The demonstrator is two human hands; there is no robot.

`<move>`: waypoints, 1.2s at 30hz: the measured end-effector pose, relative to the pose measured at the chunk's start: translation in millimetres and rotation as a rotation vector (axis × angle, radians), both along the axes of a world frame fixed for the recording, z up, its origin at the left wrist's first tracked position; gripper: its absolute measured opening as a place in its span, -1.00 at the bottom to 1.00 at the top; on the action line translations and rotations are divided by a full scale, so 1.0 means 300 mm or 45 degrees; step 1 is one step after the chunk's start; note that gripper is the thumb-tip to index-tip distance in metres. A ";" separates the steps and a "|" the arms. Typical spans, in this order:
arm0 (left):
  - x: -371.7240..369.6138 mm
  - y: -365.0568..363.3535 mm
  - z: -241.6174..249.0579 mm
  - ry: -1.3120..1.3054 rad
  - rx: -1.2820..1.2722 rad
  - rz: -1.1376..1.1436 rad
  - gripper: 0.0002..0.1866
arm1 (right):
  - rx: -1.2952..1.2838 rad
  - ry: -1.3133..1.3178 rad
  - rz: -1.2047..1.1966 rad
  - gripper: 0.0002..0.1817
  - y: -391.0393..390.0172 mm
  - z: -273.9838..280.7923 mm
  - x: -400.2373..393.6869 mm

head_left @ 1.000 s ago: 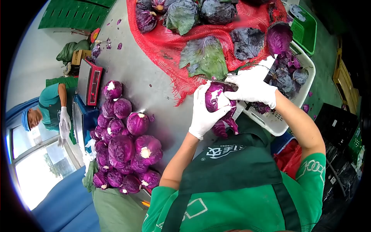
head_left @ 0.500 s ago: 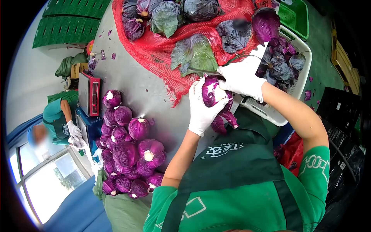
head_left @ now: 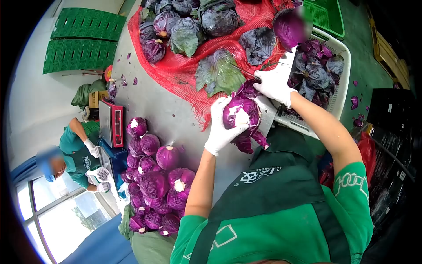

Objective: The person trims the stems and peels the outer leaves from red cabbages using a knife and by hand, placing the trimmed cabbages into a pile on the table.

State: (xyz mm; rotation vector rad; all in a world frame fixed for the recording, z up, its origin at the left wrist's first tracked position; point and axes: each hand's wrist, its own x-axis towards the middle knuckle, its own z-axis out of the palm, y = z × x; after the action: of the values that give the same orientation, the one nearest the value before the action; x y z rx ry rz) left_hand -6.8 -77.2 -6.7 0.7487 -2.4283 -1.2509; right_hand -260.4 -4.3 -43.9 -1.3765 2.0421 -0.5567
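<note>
My left hand (head_left: 221,127), in a white glove, grips a red cabbage (head_left: 241,115) from its left side, with the pale cut stem end facing up. Loose purple leaves (head_left: 248,143) hang from the cabbage's lower side. My right hand (head_left: 276,86), also gloved, is closed at the cabbage's upper right, its thumb and fingers by a peeled-back leaf (head_left: 249,89). It appears to hold a knife: a thin blade shows beyond the fingers and a dark handle end (head_left: 281,110) below the palm. Most of the knife is hidden.
Trimmed cabbages (head_left: 154,185) are piled at the table's left. Untrimmed cabbages (head_left: 220,20) lie on a red mesh bag (head_left: 176,83) ahead. A white crate (head_left: 345,83) of leaves stands right, a green crate (head_left: 323,17) behind it. A co-worker (head_left: 79,145) stands left beside a red scale (head_left: 110,123).
My right hand has shifted from the cabbage's top to its upper right, and a leaf now stands away from the head. The view has turned slightly; the co-worker's arms have moved.
</note>
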 end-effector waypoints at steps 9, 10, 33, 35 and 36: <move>-0.074 -0.130 0.045 0.117 0.738 -0.160 0.02 | -0.214 -0.283 0.205 -0.32 0.074 0.119 0.081; -0.067 -0.132 0.044 0.108 0.568 -0.035 -0.09 | -0.197 -0.400 0.059 -0.35 0.086 0.122 0.094; -0.089 0.080 0.022 -0.052 -0.165 0.323 0.12 | -0.429 0.164 0.109 -0.52 0.137 0.057 0.213; -0.088 0.093 0.026 -0.065 -0.121 0.356 0.11 | -0.128 -0.330 -0.208 -0.55 0.101 0.153 0.169; -0.070 0.112 0.028 -0.050 -0.206 0.306 0.10 | -0.251 0.087 -0.128 -0.57 0.129 -0.015 0.107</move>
State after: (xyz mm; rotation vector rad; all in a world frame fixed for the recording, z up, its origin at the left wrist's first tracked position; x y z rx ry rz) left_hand -27.8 -43.6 1.7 0.9903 -2.3506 -0.9456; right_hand -228.3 34.4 -48.5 -1.4277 2.1680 -0.7825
